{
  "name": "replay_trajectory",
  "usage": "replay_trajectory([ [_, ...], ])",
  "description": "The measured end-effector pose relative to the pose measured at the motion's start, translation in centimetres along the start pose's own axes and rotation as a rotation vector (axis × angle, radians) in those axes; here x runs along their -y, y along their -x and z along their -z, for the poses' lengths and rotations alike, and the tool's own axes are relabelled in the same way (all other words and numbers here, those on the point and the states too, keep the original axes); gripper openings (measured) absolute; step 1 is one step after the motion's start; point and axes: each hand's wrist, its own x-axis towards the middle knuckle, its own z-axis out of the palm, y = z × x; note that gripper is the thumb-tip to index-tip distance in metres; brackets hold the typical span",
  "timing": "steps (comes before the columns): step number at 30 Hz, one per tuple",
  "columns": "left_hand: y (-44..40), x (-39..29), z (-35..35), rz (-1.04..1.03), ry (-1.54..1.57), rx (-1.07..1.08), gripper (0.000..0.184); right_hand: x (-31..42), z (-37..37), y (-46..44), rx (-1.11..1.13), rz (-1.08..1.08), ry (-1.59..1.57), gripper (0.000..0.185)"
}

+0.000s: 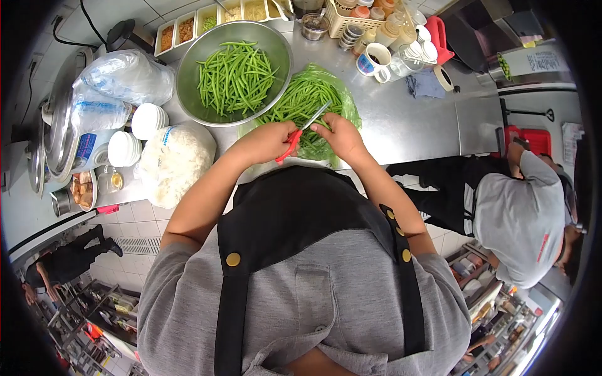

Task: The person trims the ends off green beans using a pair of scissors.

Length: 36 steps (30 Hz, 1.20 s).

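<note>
Left hand closed around the red-handled metal scissors, blades angled up and away; right hand curled just beside them, whether pinching anything, I can't tell! Under both, long green beans in a translucent green plastic bag. Beyond, slightly left, more beans in a wide round steel bowl; behind that, rectangular white tubs of chopped ingredients!

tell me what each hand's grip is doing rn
Left hand: closed on the red-handled scissors.
Right hand: fingers curled near the blades; whether it holds a green bean cannot be told.
</note>
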Motion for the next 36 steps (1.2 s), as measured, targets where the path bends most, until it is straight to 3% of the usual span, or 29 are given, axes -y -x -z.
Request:
replay_trajectory([
  [1,0.0,0.7,0.0,0.0,0.0,0.0,0.016,-0.5,-0.2,-0.2,0.0,0.0,0.0,0.037],
  [3,-0.1,2.3,0.0,-0.101,0.069,-0.187,0.023,-1.2,-0.3,-0.4,0.093,0.09,-0.504,0.036],
  [4,0.1,2.5,0.2,-0.102,0.067,-0.187,0.023,-1.5,-0.2,-0.6,0.091,0.091,-0.505,0.036],
  [6,0.7,2.6,0.6,-0.067,0.289,-0.247,0.028,-1.8,0.3,-0.7,0.381,-0.046,-1.178,0.021],
  [7,0.9,2.5,0.7,-0.049,0.401,-0.277,0.03,-1.8,0.3,-0.8,0.379,-0.046,-1.178,0.021],
  [9,1.2,2.7,0.7,-0.044,0.399,-0.254,0.03,-1.6,0.6,-0.9,0.321,0.006,-1.611,0.013],
  [12,1.6,2.3,0.2,-0.021,0.327,-0.233,0.032,-0.9,1.3,-1.0,0.282,0.054,-1.872,0.014],
  [14,2.1,1.5,-0.4,-0.005,0.258,-0.234,0.035,-0.1,1.6,-0.7,0.19,0.039,-1.908,0.014],
  [16,2.8,0.3,-0.7,-0.01,-0.01,-0.224,0.042,0.3,1.5,-0.3,0.096,0.023,-1.94,0.014],
  [20,3.2,-0.4,-1.8,-0.065,-0.107,-0.209,0.047,0.6,1.4,0.4,-0.008,0.067,-2.103,0.011],
  [24,2.7,-0.8,-2.5,0.018,-0.107,-0.171,0.045,0.5,1.4,0.8,-0.045,0.11,-2.198,0.014],
  [26,2.2,-0.3,-3.0,-0.101,0.173,-0.23,0.043,0.0,1.0,0.7,-0.056,0.119,-2.196,0.017],
  [30,2.0,-0.5,-3.1,-0.134,0.241,-0.347,0.043,0.3,0.8,1.0,-0.097,0.131,-2.171,0.021],
  [36,2.3,-0.8,-2.9,-0.052,-0.246,-0.283,0.047,0.9,0.4,1.1,-0.105,0.079,-2.171,0.017],
])
